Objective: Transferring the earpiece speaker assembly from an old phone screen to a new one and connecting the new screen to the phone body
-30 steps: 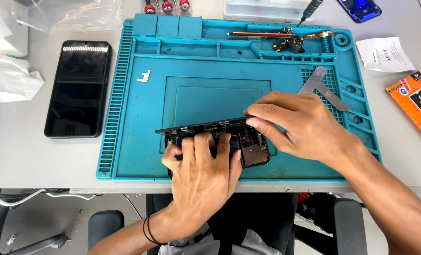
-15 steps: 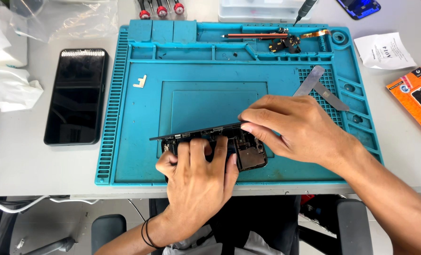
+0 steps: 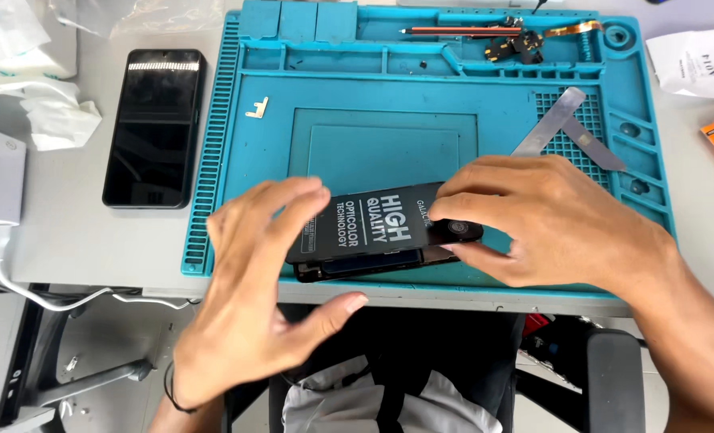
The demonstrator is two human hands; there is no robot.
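A second phone (image 3: 155, 127), dark and glossy, lies on the grey table (image 3: 76, 232) off the left edge of the ribbed teal work mat (image 3: 389, 104); crumpled white tissue (image 3: 52, 120) sits further left. Flat metal pry tools (image 3: 561, 128) cross near the mat's right edge. At its front edge, the right hand (image 3: 561, 228) pinches the black phone screen (image 3: 377, 232), apparently lying flat. The left hand (image 3: 253, 297) hovers spread, fingertips perhaps brushing its left end.

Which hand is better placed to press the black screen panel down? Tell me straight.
Right, probably. The right hand already pinches the black screen panel at its end, fingers touching it. The left hand is open, apart from it.
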